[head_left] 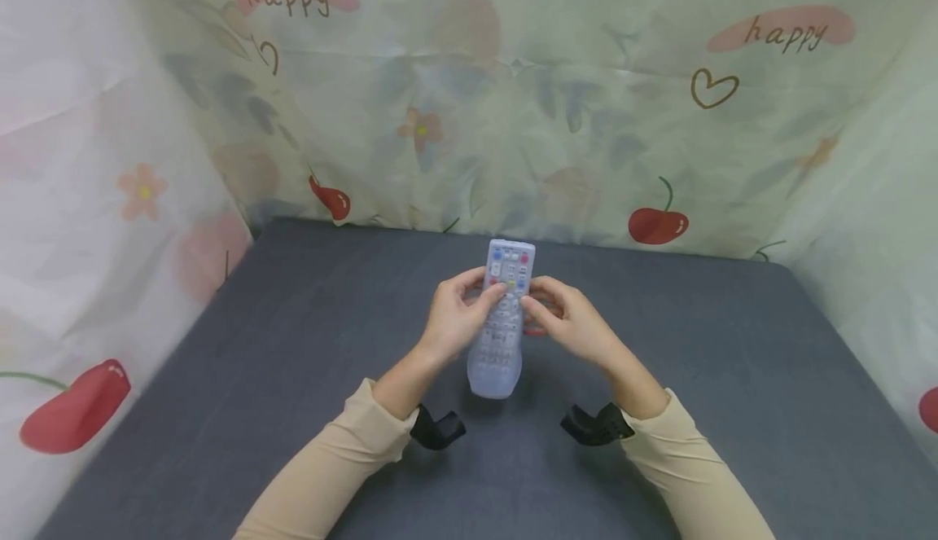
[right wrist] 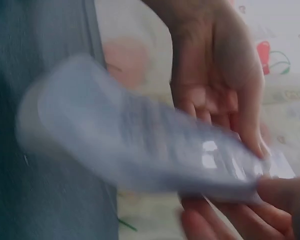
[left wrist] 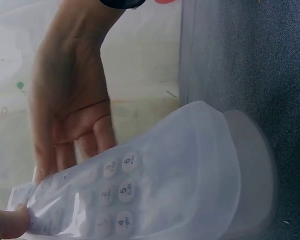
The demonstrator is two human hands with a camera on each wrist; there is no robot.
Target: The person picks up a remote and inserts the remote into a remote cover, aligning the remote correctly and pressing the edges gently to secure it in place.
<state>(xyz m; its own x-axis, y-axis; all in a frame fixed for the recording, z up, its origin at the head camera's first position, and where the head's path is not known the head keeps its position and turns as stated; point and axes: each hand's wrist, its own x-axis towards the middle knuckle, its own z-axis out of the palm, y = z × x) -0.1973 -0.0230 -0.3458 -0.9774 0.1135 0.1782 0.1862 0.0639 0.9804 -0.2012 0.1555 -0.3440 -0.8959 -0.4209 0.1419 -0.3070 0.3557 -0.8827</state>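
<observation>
A white remote control (head_left: 510, 259) with several coloured buttons is tilted up over the table, its lower part in a translucent cover (head_left: 494, 381). My left hand (head_left: 456, 316) grips its left edge, thumb across the front. On the opposite edge my right hand (head_left: 575, 320) holds it, thumb on the front and fingers around the side and behind. Number keys show through the cover (left wrist: 185, 175) in the left wrist view, and the cover's wide bottom end juts past them. In the right wrist view the remote in its cover (right wrist: 140, 145) is blurred.
A dark grey cloth-covered table (head_left: 293, 344) lies beneath the hands. Printed curtains (head_left: 469, 116) close off its back and sides. Black wrist straps (head_left: 597, 424) hang near the sleeve cuffs. A bit of red (head_left: 535, 331) peeks out under the right fingers.
</observation>
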